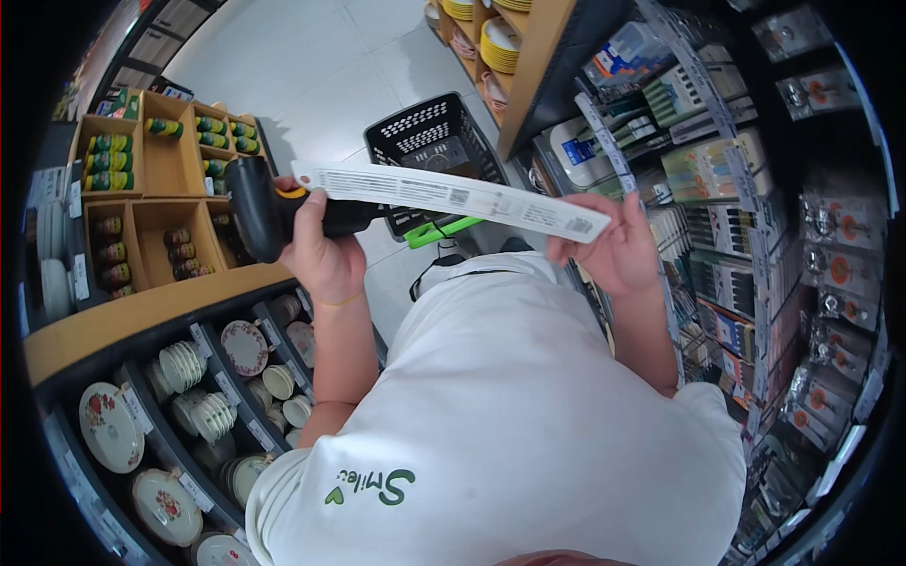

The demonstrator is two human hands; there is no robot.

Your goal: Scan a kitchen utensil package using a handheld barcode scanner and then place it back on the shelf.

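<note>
My left hand (322, 258) grips a black handheld barcode scanner (258, 211) with a yellow trigger. Its thumb also presses on one end of a long, narrow white package (453, 198). Small print and printed codes cover the package side facing me, and a hang hole pierces its left end. At the other end, my right hand (612, 244) pinches the package between thumb and fingers. The package lies slantwise across my view, lower at the right. Beneath it on the floor is a black plastic shopping basket (417, 127) with a green handle (442, 231), partly hidden by the package.
To the left, a wooden compartment shelf (170, 159) holds several jars above racks of plates (112, 428) and bowls (212, 417). Packaged kitchenware (729, 237) hangs at the right, close to my right arm. A wooden shelf with yellow-rimmed plates (500, 46) stands beyond the basket.
</note>
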